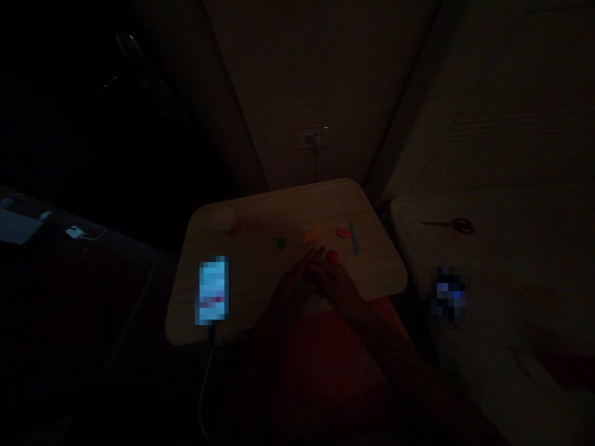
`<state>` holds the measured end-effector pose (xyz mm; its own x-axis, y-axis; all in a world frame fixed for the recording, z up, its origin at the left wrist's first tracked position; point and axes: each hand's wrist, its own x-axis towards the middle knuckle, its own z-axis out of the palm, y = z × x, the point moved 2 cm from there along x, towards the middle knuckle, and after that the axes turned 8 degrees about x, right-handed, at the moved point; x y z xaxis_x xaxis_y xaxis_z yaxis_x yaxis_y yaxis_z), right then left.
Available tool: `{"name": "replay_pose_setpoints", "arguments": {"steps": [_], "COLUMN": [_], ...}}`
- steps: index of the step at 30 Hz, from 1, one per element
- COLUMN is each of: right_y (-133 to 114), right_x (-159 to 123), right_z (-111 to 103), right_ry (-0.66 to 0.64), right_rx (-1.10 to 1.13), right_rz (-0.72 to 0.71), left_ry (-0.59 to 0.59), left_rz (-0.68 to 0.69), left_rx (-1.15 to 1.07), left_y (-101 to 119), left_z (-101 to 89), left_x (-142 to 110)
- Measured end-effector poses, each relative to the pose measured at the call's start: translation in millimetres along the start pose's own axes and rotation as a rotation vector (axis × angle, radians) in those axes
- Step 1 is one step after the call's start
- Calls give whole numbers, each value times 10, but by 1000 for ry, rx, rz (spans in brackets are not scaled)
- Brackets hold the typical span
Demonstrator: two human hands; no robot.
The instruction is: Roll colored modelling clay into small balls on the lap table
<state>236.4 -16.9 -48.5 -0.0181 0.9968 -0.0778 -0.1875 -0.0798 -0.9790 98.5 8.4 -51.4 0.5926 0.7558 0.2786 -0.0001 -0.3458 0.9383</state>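
The scene is very dark. My left hand [292,282] and my right hand [332,283] meet over the front half of a small wooden table [260,291]. Their fingers are pressed together, and whatever lies between the palms is hidden. Just beyond my right fingers sits a small red lump [332,256], perhaps modelling clay. Farther back lie an orange-yellow lumpy piece [312,235], a small green piece [281,243] and a cluster of pinkish-red bits [344,232]. Beside that cluster is a flat teal stick-like tool [354,239].
A lit, blurred-out phone-like screen [212,291] lies at the table's left, with a cable [202,384] below. A pale round container [226,222] stands at the back left. Scissors [449,225] lie on the pale surface at right. A wall socket [313,137] holds a plug.
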Motion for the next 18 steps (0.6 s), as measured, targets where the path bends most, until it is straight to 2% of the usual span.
{"name": "replay_pose_setpoints", "arguments": {"steps": [5, 12, 18], "right_y": [68, 95, 50], "right_x": [36, -29, -8], "right_z": [15, 97, 86], "right_ry": [-43, -40, -87], "right_rx": [156, 81, -40], "right_rz": [101, 93, 66], "left_ry": [56, 173, 176], "left_rz": [-68, -86, -30], "left_rx": [94, 256, 396], "left_y": [19, 26, -28], "left_z": [-44, -4, 22], "left_x": [13, 26, 45]}}
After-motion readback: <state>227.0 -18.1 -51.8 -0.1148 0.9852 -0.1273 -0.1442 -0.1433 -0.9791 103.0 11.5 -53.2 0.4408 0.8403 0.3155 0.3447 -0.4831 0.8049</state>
